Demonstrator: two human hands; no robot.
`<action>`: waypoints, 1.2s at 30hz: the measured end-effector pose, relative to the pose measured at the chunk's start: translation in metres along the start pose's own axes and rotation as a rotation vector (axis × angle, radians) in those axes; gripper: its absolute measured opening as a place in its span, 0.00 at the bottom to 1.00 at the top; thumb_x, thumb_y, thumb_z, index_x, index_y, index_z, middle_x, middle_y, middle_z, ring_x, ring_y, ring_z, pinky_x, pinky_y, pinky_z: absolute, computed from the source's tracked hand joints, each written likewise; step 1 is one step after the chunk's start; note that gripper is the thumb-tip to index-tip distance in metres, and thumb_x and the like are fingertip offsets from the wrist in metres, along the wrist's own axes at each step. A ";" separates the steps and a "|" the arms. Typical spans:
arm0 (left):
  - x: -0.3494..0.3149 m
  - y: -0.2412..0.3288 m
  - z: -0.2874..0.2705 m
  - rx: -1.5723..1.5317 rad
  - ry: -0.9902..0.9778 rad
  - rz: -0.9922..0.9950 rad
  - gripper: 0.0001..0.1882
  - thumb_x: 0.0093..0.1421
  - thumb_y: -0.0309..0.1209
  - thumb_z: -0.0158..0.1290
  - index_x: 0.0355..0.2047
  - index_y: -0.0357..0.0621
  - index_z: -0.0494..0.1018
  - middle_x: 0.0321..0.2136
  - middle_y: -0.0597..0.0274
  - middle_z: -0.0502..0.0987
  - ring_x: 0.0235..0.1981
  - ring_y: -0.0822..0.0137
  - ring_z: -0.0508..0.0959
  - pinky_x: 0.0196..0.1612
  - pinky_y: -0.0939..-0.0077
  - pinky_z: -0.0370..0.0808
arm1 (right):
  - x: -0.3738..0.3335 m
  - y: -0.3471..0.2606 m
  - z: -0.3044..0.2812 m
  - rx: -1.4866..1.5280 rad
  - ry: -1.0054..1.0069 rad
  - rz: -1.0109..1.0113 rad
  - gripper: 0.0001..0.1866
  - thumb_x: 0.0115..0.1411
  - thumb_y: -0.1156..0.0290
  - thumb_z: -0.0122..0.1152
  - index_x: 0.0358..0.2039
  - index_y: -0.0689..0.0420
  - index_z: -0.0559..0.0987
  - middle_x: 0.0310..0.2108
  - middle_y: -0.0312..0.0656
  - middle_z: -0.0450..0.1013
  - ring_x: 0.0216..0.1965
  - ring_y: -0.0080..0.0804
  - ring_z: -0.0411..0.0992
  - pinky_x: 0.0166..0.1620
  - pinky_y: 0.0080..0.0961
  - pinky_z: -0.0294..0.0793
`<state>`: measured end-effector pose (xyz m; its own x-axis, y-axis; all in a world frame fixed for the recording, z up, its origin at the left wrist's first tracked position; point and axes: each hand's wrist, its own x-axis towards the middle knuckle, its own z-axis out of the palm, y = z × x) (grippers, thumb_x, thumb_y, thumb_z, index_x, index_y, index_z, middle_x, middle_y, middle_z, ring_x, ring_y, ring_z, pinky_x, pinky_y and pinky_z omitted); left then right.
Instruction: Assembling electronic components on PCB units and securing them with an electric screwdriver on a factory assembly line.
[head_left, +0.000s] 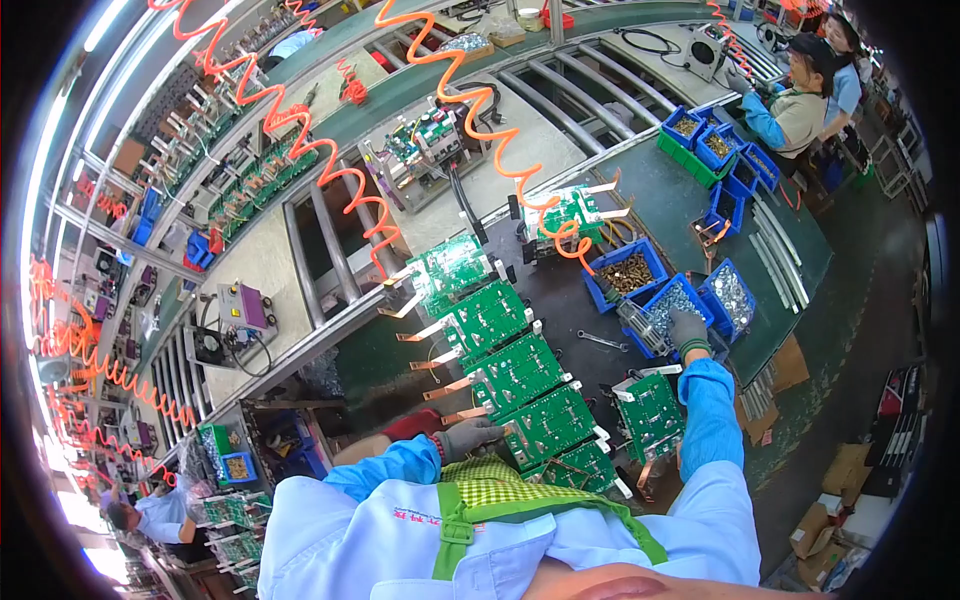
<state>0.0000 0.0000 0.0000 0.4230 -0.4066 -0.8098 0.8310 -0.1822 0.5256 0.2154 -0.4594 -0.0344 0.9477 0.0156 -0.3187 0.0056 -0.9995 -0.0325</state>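
My left hand (470,438), in a grey glove, lies at the near left edge of a green circuit board (548,425), its fingers stretched toward it. This board belongs to a row of several green boards with copper and silver strips along their sides. My right hand (688,330), gloved too, reaches into a blue bin (676,300) of small silver fasteners; its fingertips are hidden. Beside that hand a grey metal tool-like object (640,326) lies across the bin's edge. Another green board (650,415) sits apart, below my right hand, next to my blue sleeve.
A blue bin of brass-coloured fasteners (628,275) and a bin of silver parts (731,297) flank the middle one. A wrench (603,341) lies on the dark bench. Orange coiled hoses (500,135) hang overhead. Metal strips (780,250) lie rightward. Two co-workers (800,95) stand at far right.
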 end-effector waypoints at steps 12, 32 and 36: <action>-0.001 -0.001 -0.006 0.032 -0.082 0.055 0.16 0.59 0.45 0.49 0.23 0.46 0.69 0.14 0.71 0.66 0.12 0.80 0.63 0.15 0.86 0.58 | -0.095 -0.010 -0.096 0.809 0.689 0.091 0.13 0.56 0.67 0.54 0.38 0.62 0.76 0.26 0.43 0.74 0.28 0.31 0.73 0.32 0.27 0.71; -0.007 -0.008 -0.008 -0.213 -0.161 0.153 0.14 0.59 0.41 0.50 0.28 0.42 0.71 0.19 0.68 0.69 0.19 0.78 0.67 0.19 0.85 0.62 | -0.230 -0.311 0.023 0.687 0.289 -0.345 0.08 0.53 0.67 0.55 0.32 0.55 0.76 0.30 0.48 0.70 0.33 0.47 0.69 0.35 0.38 0.70; 0.000 -0.011 -0.008 -0.196 -0.183 0.140 0.13 0.58 0.40 0.51 0.29 0.42 0.72 0.20 0.69 0.69 0.19 0.80 0.67 0.19 0.87 0.61 | -0.232 -0.317 0.017 0.535 0.172 -0.305 0.08 0.52 0.66 0.56 0.31 0.54 0.76 0.30 0.47 0.70 0.32 0.46 0.70 0.35 0.38 0.70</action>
<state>-0.0062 0.0094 -0.0086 0.4809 -0.5733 -0.6634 0.8307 0.0561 0.5538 -0.0117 -0.1459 0.0332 0.9666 0.2478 -0.0658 0.1650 -0.7978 -0.5800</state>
